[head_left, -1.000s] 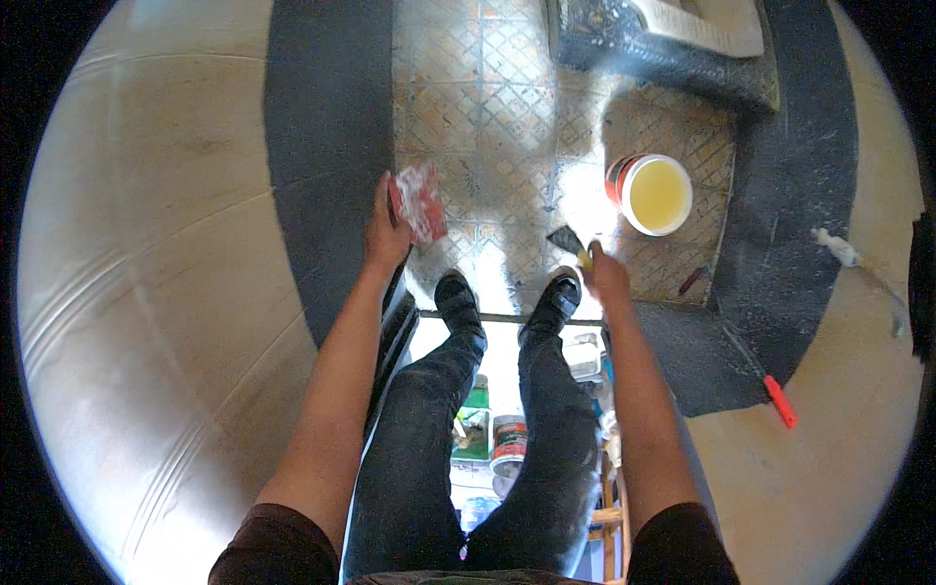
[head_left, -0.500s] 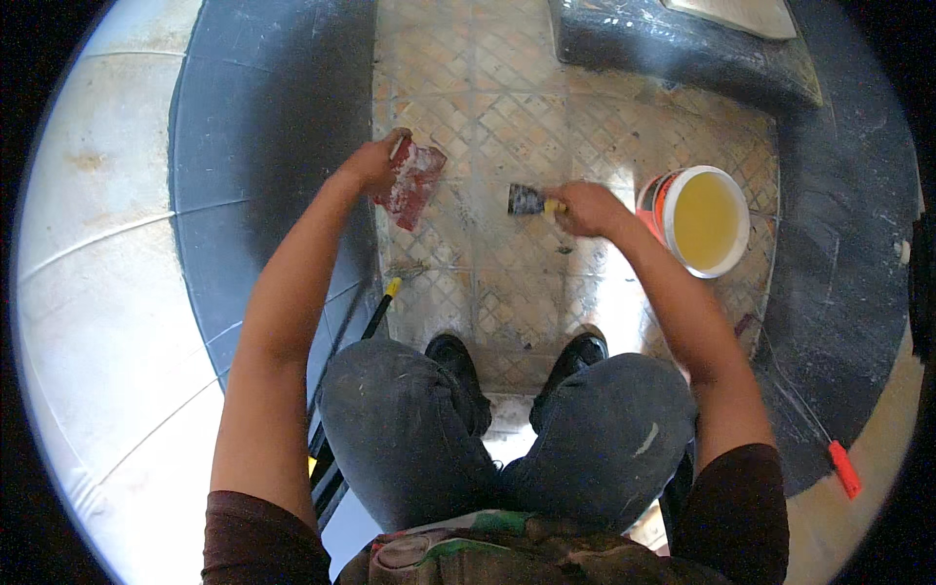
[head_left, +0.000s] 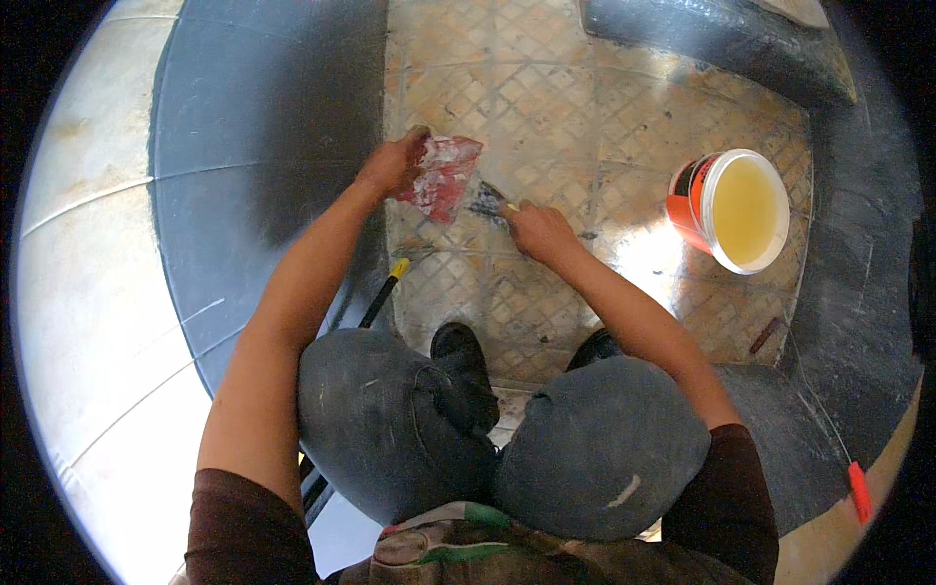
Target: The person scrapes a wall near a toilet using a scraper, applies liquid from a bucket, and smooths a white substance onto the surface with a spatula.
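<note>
1. Patterned shirt hem (head_left: 468, 551), lower edge of view; brown, with green and pale red patches.
2. Grey trousers (head_left: 604, 444), both knees bent; a pale smear on the right knee.
3. Dark shoes (head_left: 458, 363), one pair, on the floor; the right one partly hidden by the knee.
4. Black pole (head_left: 378, 304) with yellow tip, slanting beside the left knee.
5. Red-handled tool (head_left: 859, 492), far right; thin shaft running up over a dark border.
6. Dark red strip (head_left: 766, 334), small, lying on the floor near the right border.
7. Right grip (head_left: 541, 232): fingers closed round the handle of a scraper (head_left: 487, 200); dark blade with whitish residue, pointing left.
8. Left grip (head_left: 395, 164): holding a red plate (head_left: 448, 175) by its left edge; flat, smeared with white paste, held above the floor. Scraper blade just beside its lower right edge; contact cannot be told.
9. Bucket (head_left: 688, 219), orange-red and black wall, white rim; stands on the floor, right of both hands and well apart from them. Contents: yellow, apparently liquid matter (head_left: 748, 210); depth cannot be told.
10. Tiled floor (head_left: 546, 117), tan, lattice pattern, dark specks.
11. Dark grey panel (head_left: 273, 97), left of the floor.
12. Black raised block (head_left: 702, 39), glossy, upper right.
</note>
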`<state>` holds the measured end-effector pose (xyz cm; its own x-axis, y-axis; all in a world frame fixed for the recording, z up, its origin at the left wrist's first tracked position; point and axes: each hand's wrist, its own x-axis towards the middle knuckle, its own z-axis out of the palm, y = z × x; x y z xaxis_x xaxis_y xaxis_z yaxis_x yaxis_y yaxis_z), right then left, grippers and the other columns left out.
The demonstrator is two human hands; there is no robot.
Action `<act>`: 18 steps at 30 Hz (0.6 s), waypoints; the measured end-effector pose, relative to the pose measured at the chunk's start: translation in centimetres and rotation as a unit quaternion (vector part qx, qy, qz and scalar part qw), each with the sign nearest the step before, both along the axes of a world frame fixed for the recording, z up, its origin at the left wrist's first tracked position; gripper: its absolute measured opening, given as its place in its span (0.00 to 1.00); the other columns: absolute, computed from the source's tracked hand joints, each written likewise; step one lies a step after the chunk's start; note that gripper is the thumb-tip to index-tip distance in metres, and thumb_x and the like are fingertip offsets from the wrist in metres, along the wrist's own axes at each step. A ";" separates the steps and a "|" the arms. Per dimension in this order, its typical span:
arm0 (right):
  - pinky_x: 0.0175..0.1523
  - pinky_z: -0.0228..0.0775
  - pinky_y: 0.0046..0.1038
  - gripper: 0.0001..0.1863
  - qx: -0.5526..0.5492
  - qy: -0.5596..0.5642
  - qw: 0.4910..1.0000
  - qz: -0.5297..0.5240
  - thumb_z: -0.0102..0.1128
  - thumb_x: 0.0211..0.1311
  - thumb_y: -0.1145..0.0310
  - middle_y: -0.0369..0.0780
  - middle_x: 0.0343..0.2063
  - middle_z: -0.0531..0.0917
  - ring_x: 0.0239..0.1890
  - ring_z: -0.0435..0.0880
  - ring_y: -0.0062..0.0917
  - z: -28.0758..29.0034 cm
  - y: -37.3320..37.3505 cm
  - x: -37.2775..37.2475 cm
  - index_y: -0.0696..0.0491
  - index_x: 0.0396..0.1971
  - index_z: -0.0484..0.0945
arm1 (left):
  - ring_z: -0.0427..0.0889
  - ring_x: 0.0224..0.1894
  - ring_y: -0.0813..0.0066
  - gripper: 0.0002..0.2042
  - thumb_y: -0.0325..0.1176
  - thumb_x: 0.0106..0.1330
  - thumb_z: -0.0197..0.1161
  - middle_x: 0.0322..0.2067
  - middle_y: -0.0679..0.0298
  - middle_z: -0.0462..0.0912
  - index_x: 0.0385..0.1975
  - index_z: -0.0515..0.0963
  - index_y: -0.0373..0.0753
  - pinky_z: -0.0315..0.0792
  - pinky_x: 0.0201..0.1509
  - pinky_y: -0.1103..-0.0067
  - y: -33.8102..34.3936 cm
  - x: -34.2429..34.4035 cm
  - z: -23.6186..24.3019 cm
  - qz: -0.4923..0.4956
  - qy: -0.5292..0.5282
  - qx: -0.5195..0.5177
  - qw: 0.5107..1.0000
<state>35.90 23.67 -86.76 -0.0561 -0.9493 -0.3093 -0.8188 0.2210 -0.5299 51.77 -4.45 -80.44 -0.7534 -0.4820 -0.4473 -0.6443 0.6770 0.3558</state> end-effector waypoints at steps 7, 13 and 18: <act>0.48 0.77 0.49 0.22 -0.032 -0.054 0.998 0.019 0.46 0.69 0.64 0.49 0.44 0.81 0.44 0.84 0.47 -2.1 -1.1 -0.1 0.41 0.62 0.73 | 0.84 0.45 0.45 0.32 0.25 0.58 0.67 0.41 0.50 0.84 0.63 0.65 0.48 0.76 0.49 0.61 -2.7 1.2 -2.4 0.007 0.069 0.119 0.990; 0.36 0.74 0.44 0.22 -0.176 -0.109 0.977 -0.054 0.56 0.68 0.63 0.45 0.36 0.79 0.35 0.82 0.45 -2.9 -1.1 1.2 0.42 0.62 0.72 | 0.85 0.41 0.47 0.31 0.25 0.59 0.67 0.38 0.49 0.84 0.63 0.65 0.46 0.77 0.45 0.62 1.3 -1.8 6.6 -0.023 0.015 0.036 0.999; 0.40 0.77 0.45 0.22 -0.211 -0.103 0.970 -0.068 0.51 0.72 0.58 0.47 0.38 0.79 0.37 0.83 0.46 -0.2 -0.9 0.0 0.42 0.63 0.71 | 0.87 0.40 0.63 0.32 0.27 0.58 0.69 0.40 0.54 0.86 0.64 0.65 0.45 0.79 0.46 0.68 0.8 -2.2 10.3 0.004 0.032 0.036 0.999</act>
<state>35.88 22.77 -86.92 -0.1687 -0.9818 0.0875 -0.6644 0.0477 -0.7459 49.61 -3.70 -70.14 -0.7781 -0.4558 -0.4321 -0.6236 0.6428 0.4448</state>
